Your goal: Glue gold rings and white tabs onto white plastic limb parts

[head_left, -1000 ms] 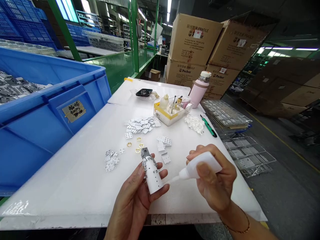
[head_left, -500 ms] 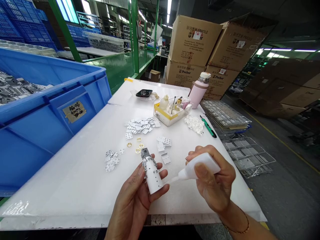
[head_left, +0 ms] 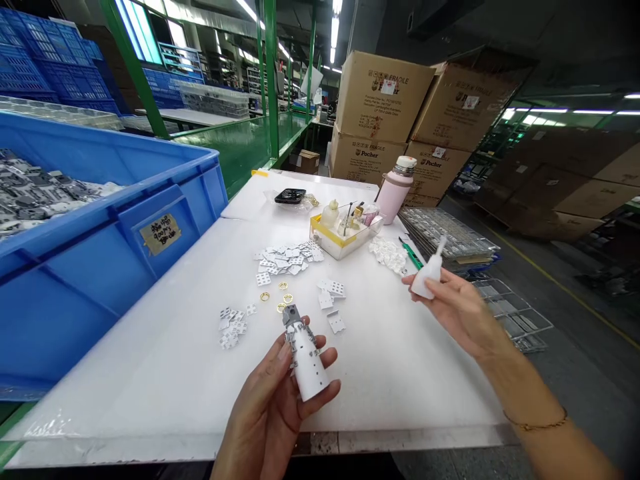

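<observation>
1. the person's left hand point(head_left: 270, 400) has its grip closed around a tapered white tower-shaped piece with a grey top and small grey parts around its upper half point(head_left: 307, 365); thumb on one side, fingers on the other.
2. this tower piece is held tilted above the near part of the white-covered table point(head_left: 390, 387), its grey top pointing away from the person and its wide base towards them.
3. the right hand point(head_left: 463, 310) grips a small white plastic squeeze bottle with a thin nozzle point(head_left: 427, 277) over the table's right side, the nozzle pointing up, well apart from the tower piece.
4. just beyond the grey top lie shiny gold-coloured rings point(head_left: 265, 300); past them is a heap of flat white perforated plates point(head_left: 287, 258).
5. a cluster of smaller white perforated pieces point(head_left: 231, 328) lies left of the rings, and a few white plates point(head_left: 330, 293) lie to their right.
6. farther back stands a clear yellow-edged tray point(head_left: 327, 245) holding small bottles and tools, with crumpled white tissue point(head_left: 389, 253) near it and a green-handled cutter point(head_left: 410, 253) beside the tissue.
7. a pink flask with a white cap point(head_left: 393, 198) stands behind the tray.
</observation>
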Motion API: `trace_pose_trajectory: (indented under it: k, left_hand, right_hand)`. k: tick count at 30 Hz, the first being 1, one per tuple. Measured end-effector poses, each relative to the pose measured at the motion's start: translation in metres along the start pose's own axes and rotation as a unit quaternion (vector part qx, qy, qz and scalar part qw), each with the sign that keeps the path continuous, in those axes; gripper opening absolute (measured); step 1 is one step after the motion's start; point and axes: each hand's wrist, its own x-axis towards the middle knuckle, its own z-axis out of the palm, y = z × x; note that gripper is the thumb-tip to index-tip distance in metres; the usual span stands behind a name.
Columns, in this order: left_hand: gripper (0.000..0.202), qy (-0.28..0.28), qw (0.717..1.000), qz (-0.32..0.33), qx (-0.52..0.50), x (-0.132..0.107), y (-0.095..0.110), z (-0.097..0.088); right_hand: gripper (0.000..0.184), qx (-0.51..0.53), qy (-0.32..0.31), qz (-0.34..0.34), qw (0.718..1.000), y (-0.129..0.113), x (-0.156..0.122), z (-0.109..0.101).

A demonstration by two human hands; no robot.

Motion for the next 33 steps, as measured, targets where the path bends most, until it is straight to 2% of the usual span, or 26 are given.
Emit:
trace_pose_trajectory:
  k: [3,6,8,10,12,14,15,16,17,19,20,23,26,29,31,33]
  left_hand:
    - [0.035,0.005,1.000,0.007,0.002,-0.004,0.003,-0.004]
    - [0.034,0.023,0.999,0.023,-0.001,-0.008,0.007,-0.010]
    - [0.034,0.030,0.999,0.036,0.000,-0.010,0.010,-0.014]
    - [0.035,0.033,0.998,0.052,-0.001,-0.011,0.012,-0.019]
    - [0.034,0.038,0.997,0.062,-0.001,-0.011,0.013,-0.023]
    - [0.034,0.048,0.997,0.063,0.000,-0.010,0.014,-0.025]
    - [0.033,0.051,0.997,0.061,0.000,-0.009,0.014,-0.025]
    - [0.033,0.053,0.997,0.058,0.001,-0.008,0.014,-0.025]
    - [0.031,0.053,0.997,0.058,0.003,-0.007,0.014,-0.024]
    - [0.026,0.054,0.996,0.064,0.005,-0.005,0.013,-0.022]
    - [0.024,0.053,0.996,0.068,0.005,-0.004,0.013,-0.021]
    - [0.021,0.050,0.995,0.082,-0.007,-0.004,0.011,-0.019]
    - [0.018,0.047,0.995,0.084,-0.018,-0.006,0.010,-0.020]
    - [0.018,0.048,0.996,0.078,-0.019,-0.009,0.011,-0.023]
    - [0.019,0.046,0.996,0.070,-0.025,-0.011,0.012,-0.025]
    - [0.020,0.037,0.997,0.057,-0.032,-0.011,0.013,-0.027]
  right_hand:
    - [0.033,-0.138,0.020,-0.019,0.990,0.031,0.008,-0.015]
    - [0.027,-0.199,0.029,-0.027,0.979,0.052,0.011,-0.021]
    - [0.027,-0.228,0.040,-0.039,0.972,0.058,0.009,-0.024]
    - [0.033,-0.241,0.074,-0.062,0.966,0.055,0.003,-0.025]
    - [0.036,-0.247,0.144,-0.098,0.953,0.045,-0.006,-0.023]
    - [0.026,-0.244,0.205,-0.161,0.934,0.026,-0.015,-0.013]
    - [0.018,-0.243,0.211,-0.202,0.925,0.014,-0.019,-0.005]
    - [0.010,-0.243,0.184,-0.245,0.920,0.002,-0.021,0.007]
    - [0.005,-0.248,0.123,-0.285,0.918,-0.009,-0.021,0.021]
    - [0.005,-0.268,-0.034,-0.332,0.904,-0.027,-0.011,0.054]
    - [0.008,-0.279,-0.093,-0.339,0.894,-0.031,-0.003,0.071]
    - [0.010,-0.308,-0.173,-0.331,0.875,-0.028,0.033,0.120]
    - [0.009,-0.343,-0.205,-0.313,0.861,-0.014,0.066,0.156]
    - [0.007,-0.363,-0.215,-0.294,0.858,-0.010,0.077,0.168]
    - [0.010,-0.360,-0.224,-0.282,0.860,-0.016,0.069,0.160]
    - [0.015,-0.355,-0.246,-0.268,0.861,-0.023,0.054,0.143]
